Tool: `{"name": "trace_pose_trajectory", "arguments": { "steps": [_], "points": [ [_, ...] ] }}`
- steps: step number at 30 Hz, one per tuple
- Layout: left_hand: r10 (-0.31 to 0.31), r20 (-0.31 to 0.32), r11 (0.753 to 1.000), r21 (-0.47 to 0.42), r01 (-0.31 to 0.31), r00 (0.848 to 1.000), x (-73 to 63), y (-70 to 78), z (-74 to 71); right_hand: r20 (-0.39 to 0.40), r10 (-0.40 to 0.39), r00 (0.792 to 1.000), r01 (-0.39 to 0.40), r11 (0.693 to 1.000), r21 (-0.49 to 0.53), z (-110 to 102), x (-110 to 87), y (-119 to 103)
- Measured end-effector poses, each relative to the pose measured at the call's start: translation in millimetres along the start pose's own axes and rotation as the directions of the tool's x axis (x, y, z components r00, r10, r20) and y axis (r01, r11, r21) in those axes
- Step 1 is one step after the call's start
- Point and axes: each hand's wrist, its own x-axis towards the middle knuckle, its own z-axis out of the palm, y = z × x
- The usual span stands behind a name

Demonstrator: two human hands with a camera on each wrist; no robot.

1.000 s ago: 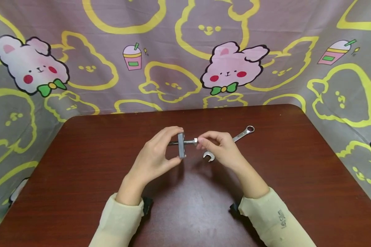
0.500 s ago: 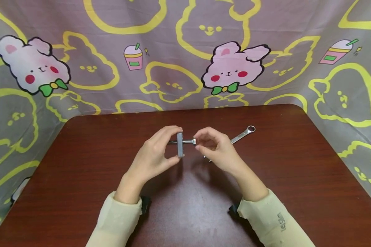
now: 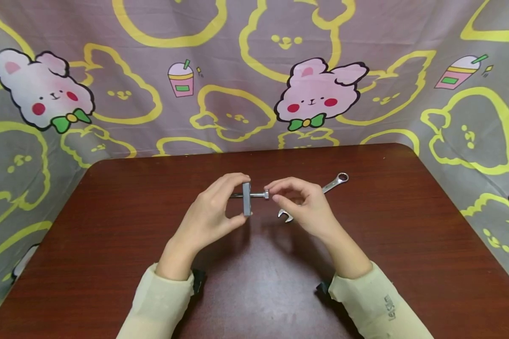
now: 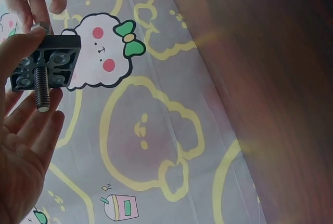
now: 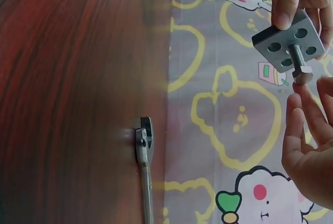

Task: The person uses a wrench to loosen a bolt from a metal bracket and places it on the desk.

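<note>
A small grey square plate [image 3: 247, 199] is held on edge above the table, my left hand [image 3: 208, 207] gripping it between thumb and fingers. Through its middle runs a hex bolt [image 3: 258, 195], whose threaded end [image 4: 41, 93] sticks out on the left hand's side. Holes show near the corners of the plate face [image 5: 287, 47]. At the bolt head [image 5: 303, 74], a fingertip of my right hand [image 3: 309, 207] touches it, while the thumb stands a little apart. Behind and under the right hand lies a combination wrench [image 3: 336, 182], its middle hidden by that hand.
The dark brown wooden table [image 3: 119, 226] spreads around both hands. A grey curtain [image 3: 220, 56] with cartoon rabbits and yellow outlines hangs behind and at the sides. In the right wrist view, the wrench [image 5: 146, 187] lies near the table's edge.
The right fingers have shifted around the bolt head, and the thumb has drawn slightly away from it. The bolt head shows turned to a different angle. The left hand has barely moved.
</note>
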Motion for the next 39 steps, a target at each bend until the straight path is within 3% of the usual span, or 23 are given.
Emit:
{"name": "trace_pose_trajectory", "arguments": {
  "steps": [6,18,23,28,32,39],
  "points": [
    [0.016,-0.025,1.0,0.014,-0.016,1.0,0.4,1.6,1.2,-0.049,0.076,0.996,-0.078,0.996,-0.039,-1,1.9,7],
    [0.032,-0.037,0.999,0.027,-0.031,0.999,1.1,1.2,3.3,0.025,0.145,0.989,-0.145,0.989,-0.027,4,7.0,8],
    [0.034,-0.045,0.999,0.028,-0.033,0.998,0.9,-0.1,2.3,0.034,0.068,0.997,-0.069,0.998,0.002,7,6.2,8],
    [0.029,-0.046,0.999,0.028,-0.028,0.999,1.4,-1.1,0.9,0.005,-0.014,1.0,0.014,0.998,-0.063,9,5.3,6],
    [0.027,-0.048,0.999,0.032,-0.025,0.998,1.9,-1.7,0.1,-0.012,-0.052,0.999,0.051,0.993,-0.111,10,4.6,5],
    [0.017,-0.044,0.999,0.031,-0.016,0.999,3.0,-3.0,-0.3,-0.037,-0.095,0.995,0.092,0.992,-0.084,10,4.0,5]
  ]
}}
